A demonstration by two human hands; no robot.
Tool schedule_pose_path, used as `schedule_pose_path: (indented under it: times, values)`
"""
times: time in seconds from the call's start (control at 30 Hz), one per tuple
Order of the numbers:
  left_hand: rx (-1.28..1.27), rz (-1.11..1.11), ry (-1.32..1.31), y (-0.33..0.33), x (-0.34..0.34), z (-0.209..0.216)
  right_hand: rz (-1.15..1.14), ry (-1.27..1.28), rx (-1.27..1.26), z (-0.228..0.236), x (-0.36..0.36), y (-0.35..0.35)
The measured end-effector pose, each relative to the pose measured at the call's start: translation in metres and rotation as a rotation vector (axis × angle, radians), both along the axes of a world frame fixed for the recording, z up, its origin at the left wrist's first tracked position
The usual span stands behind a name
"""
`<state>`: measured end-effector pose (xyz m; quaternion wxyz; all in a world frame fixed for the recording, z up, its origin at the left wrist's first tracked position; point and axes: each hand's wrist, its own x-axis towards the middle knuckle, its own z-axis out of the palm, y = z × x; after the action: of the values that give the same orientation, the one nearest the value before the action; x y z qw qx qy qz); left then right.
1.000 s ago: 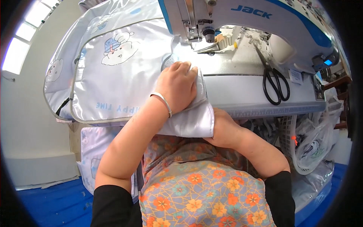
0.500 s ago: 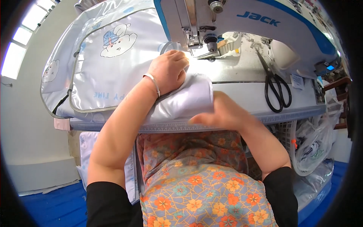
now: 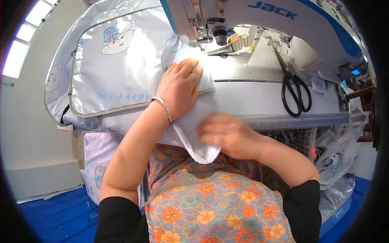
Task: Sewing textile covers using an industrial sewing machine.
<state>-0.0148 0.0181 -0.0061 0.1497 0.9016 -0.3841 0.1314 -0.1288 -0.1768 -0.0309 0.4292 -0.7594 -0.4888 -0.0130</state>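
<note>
1. Glossy white-lavender fabric piece (image 3: 150,77), smooth and slippery-looking, lies on the bench (image 3: 255,97) left of and partly beneath the sewing head; raised panel has rounded corners, grey piping (image 3: 87,116) and a blue-and-white cartoon print (image 3: 117,40).
2. Near end of fabric drapes over the bench's front edge, narrowing to a rounded, creased white tip above the floral cloth apron (image 3: 219,202).
3. Left hand (image 3: 180,87), silvery bangle (image 3: 162,106) at wrist: palm down on the fabric, fingers close together, tips near the sewing head. Cannot tell if it pinches any cloth.
4. Right hand (image 3: 227,135): motion-blurred, beside the draped end, fingers toward it; grip and contact cannot be told.
5. White-and-blue sewing machine (image 3: 243,14), hard smooth casing, cut off at top; needle area lost in glare.
6. Black-handled metal scissors (image 3: 287,74), large loops, right of the fabric, blades angled toward the machine.
7. Printed ruler strip (image 3: 283,121) along bench front; left stretch hidden by fabric.
8. Crinkled clear plastic bag (image 3: 336,150) lower right, contents hard to make out.
</note>
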Motion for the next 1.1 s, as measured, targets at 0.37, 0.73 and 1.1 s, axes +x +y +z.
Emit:
schedule_pose_path:
  times: [0.37,0.73,1.1]
  values:
    - [-0.125,-0.036,-0.004,0.000,-0.008,-0.002,-0.370,-0.229,-0.044,0.003,0.001,0.001]
    - [-0.140,-0.067,0.102,0.007,0.039,0.001,-0.402,-0.095,-0.108,0.020,0.027,0.016]
    - [-0.526,-0.063,0.356,0.015,0.036,-0.012,-0.637,-0.218,-0.066,0.045,0.112,0.026]
